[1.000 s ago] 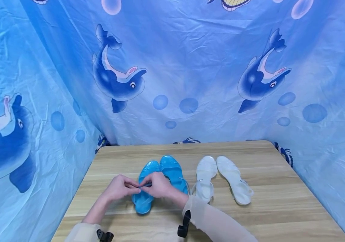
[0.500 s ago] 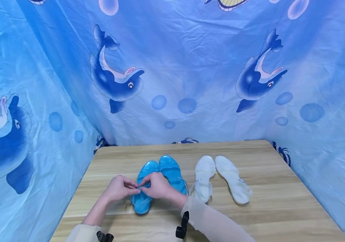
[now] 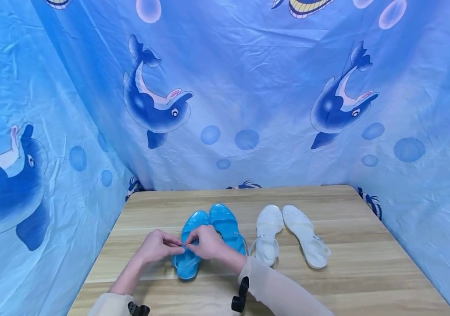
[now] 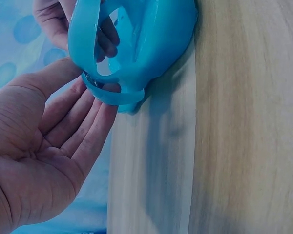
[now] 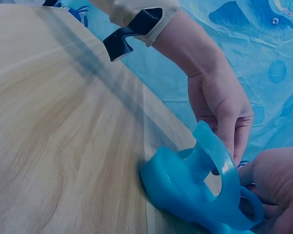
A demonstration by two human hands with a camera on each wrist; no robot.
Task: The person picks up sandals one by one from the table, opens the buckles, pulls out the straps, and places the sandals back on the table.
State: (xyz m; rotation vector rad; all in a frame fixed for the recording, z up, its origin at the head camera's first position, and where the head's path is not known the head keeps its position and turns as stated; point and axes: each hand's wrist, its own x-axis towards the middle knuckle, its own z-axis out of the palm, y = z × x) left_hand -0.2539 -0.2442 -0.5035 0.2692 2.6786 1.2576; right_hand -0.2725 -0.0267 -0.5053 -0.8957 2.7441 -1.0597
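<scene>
Two glossy blue sandals lie side by side, toes away from me: the left blue sandal (image 3: 187, 268) under both hands and the right blue sandal (image 3: 225, 224) partly behind my right forearm. My left hand (image 3: 161, 246) pinches the left sandal's ankle strap (image 4: 115, 95) between thumb and fingers, near its buckle end. From the other side my right hand (image 3: 206, 242) pinches the same strap, its fingertips almost meeting the left ones. In the right wrist view, the strap loops up over the heel. Fingers partly hide the buckle.
Right of the blue pair lie a white sandal (image 3: 269, 224) and another white sandal (image 3: 305, 237), the latter angled outward. All rest on a wood-grain table (image 3: 347, 281). A blue dolphin-print cloth (image 3: 225, 87) hangs behind and along both sides.
Both hands stay at the left blue sandal's strap with only tiny finger movements. The head view shifts slightly; the sandals keep their places.
</scene>
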